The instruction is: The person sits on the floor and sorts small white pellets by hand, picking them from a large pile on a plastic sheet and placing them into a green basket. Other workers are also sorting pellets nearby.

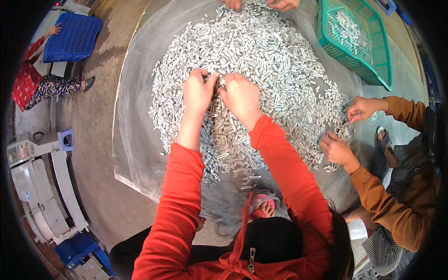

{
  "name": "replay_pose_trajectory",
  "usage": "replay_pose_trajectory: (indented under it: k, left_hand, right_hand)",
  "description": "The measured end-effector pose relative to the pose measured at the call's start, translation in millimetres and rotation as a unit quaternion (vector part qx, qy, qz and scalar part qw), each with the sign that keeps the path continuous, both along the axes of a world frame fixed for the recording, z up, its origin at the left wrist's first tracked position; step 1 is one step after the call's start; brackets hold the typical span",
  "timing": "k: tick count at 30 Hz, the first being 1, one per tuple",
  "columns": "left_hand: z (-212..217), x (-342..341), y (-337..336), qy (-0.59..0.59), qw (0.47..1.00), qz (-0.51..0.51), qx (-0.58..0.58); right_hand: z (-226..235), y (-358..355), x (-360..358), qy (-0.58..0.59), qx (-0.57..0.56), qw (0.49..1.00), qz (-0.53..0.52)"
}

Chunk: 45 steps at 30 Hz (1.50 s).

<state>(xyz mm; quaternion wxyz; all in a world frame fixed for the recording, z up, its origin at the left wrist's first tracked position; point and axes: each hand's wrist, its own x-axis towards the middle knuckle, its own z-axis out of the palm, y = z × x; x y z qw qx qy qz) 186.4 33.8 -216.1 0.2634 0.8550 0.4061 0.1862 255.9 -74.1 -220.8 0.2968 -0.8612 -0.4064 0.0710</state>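
Note:
A wide heap of small, pale grey, oblong pieces (261,60) is spread in front of me; some look like narrow loops. Over its middle, my left hand (198,91) has thumb and fingers pinched together just above the pieces. Close beside it, my right hand (241,95) is curled with its fingertips down, thumb toward the left hand. What either hand pinches is too small or hidden to make out. Under the heap lies a thin translucent sheet (135,112). Brownish pieces (226,126) lie between my forearms, trailing toward me.
A green plastic basket (354,65) with some pieces stands at the far right. A co-worker in brown sleeves (389,200) works at the heap's right edge; another person's hands (282,4) are at its far edge. Left, someone touches a blue crate (72,37) near machines (42,186).

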Motion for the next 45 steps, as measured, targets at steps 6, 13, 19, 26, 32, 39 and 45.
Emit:
replay_pose_trajectory:
  k: [6,13,19,26,32,39,45]
  left_hand:
    - [7.4,3.6,3.8,0.046,0.994,-0.093,-0.033]
    - [4.1,-43.0,11.8,-0.392,0.712,0.024,-0.582]
    - [19.4,-6.2,10.3,-0.182,0.891,-0.047,-0.413]
    - [3.0,17.8,-27.2,0.123,0.96,-0.218,0.127]
    - [6.8,1.1,-15.2,-0.019,0.991,-0.132,0.019]
    - [3.6,0.0,30.2,0.043,0.99,-0.078,0.106]
    - [2.4,-20.8,1.9,-0.058,0.979,-0.195,-0.019]
  right_hand:
    - [-7.7,-5.8,-0.4,-0.008,0.032,0.999,-0.006]
    - [-1.9,-50.9,30.6,0.617,0.381,0.684,-0.072]
    - [3.6,-77.9,61.6,0.622,0.442,0.64,-0.093]
    - [-3.2,-21.4,47.3,0.149,0.106,0.98,-0.078]
    - [-7.9,-17.1,36.3,0.01,0.043,0.999,-0.029]
    - [-13.6,-28.3,35.7,0.161,0.147,0.974,-0.056]
    - [-10.0,-32.6,44.0,0.299,0.218,0.925,-0.085]
